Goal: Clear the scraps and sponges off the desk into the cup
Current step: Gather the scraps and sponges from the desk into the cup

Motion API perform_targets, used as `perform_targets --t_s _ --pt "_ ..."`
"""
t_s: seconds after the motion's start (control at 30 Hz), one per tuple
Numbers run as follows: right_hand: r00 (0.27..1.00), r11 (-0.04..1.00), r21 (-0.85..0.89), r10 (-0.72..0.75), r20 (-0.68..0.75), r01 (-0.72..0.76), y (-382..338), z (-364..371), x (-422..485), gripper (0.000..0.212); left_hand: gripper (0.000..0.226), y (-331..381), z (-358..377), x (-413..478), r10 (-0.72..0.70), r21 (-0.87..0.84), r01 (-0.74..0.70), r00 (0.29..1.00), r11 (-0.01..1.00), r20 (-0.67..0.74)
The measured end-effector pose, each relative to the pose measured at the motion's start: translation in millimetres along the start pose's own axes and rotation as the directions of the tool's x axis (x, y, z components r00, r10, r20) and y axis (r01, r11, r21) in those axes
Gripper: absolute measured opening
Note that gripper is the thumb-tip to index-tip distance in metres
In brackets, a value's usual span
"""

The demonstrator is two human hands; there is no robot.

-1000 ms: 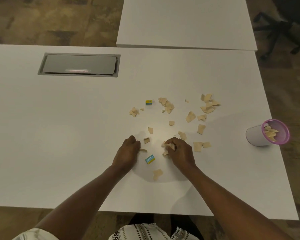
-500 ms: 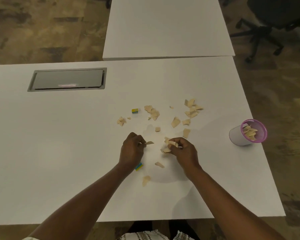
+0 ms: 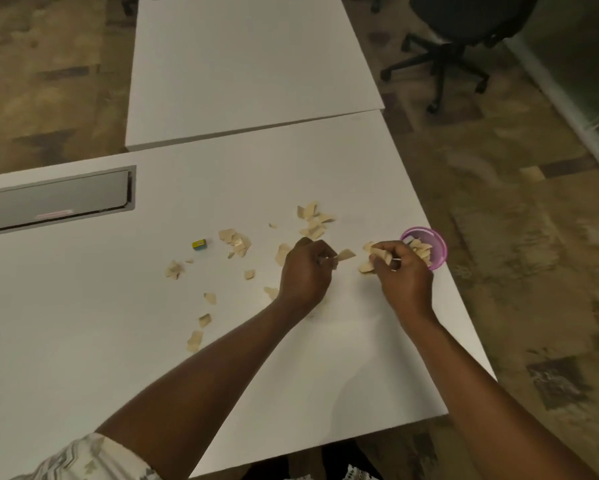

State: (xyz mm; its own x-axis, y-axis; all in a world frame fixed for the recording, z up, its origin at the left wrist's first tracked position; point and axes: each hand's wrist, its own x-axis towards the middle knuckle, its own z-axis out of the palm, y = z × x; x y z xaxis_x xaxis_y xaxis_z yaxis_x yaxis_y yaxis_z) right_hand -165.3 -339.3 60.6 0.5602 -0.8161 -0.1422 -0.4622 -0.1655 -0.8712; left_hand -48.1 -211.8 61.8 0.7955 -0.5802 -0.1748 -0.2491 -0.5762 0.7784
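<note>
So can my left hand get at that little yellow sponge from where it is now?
Probably yes. The yellow sponge lies in the open on the desk, left of the left hand, with only flat scraps between. But that hand is pinching a scrap.

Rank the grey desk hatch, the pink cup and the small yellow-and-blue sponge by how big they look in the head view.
1. grey hatch: by far the largest.
2. pink cup: partly hidden behind the right hand, so its full size is unsure.
3. yellow-and-blue sponge: smallest.
</note>
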Motion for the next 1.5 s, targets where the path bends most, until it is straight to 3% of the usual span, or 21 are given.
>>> perform_targets --t_s 0.23,0.43,0.7,0.9,1.17,1.3,1.5 --pt "0.986 0.991 -0.125 0.022 -0.168 -0.043 24 -52 43 0.007 0.012 65 59 30 0.135 0.107 -0.145 0.986 0.984 0.093" --pt "0.992 0.957 -0.267 0.1 -0.073 -0.116 28 -66 66 0.015 0.018 88 92 56 0.253 0.322 -0.3 0.951 0.898 0.178" --pt "0.985 0.924 -0.368 0.148 0.091 -0.105 20 -75 75 0.027 0.017 103 104 70 0.278 0.491 -0.421 0.899 0.763 0.339" --pt "0.982 0.939 -0.322 0.163 0.097 -0.124 16 -81 72 0.037 0.022 108 110 71 0.304 0.458 -0.444 0.886 0.77 0.349" --pt "0.989 0.944 -0.312 0.136 0.065 -0.109 17 -89 64 0.032 0.026 109 116 71 0.23 0.294 -0.33 0.917 0.897 0.325" --pt "0.989 0.941 -0.313 0.146 0.025 -0.131 17 -89 59 0.037 0.03 106 112 69 0.271 0.236 -0.36 0.901 0.902 0.34" --pt "0.984 0.943 -0.312 -0.155 -0.089 0.12 9 -68 23 0.023 0.025 76 85 56 0.255 0.176 -0.289 0.948 0.941 0.192"
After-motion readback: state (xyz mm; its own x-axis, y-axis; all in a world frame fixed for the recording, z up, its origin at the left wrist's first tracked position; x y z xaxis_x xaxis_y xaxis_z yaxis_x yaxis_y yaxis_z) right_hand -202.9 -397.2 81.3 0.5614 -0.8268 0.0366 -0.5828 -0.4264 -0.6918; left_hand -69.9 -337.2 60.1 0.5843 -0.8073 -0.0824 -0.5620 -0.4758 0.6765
